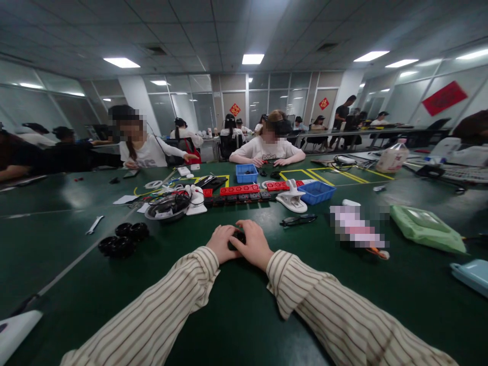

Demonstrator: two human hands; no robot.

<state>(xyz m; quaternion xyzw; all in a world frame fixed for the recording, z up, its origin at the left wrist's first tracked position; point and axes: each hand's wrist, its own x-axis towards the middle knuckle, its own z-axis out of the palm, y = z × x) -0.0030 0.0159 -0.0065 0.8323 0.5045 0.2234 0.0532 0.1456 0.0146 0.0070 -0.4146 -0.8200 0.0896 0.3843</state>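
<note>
My left hand [222, 242] and my right hand [254, 243] meet on the green table [236, 305], both closed around a small black part [238, 238] that shows only between the fingers. Striped sleeves cover both forearms. A cluster of black round wheel-like parts [122, 239] lies to the left of my hands. A metal bowl [168, 208] with cables stands just beyond them, and black glasses [299, 219] lie to the right.
Red and black power strips [238, 193], two blue baskets [316, 192], a white clamp-like device [292, 198], a small wrench [94, 224] and a green packet [425, 227] lie on the table. Two people sit opposite; others work at the tables behind.
</note>
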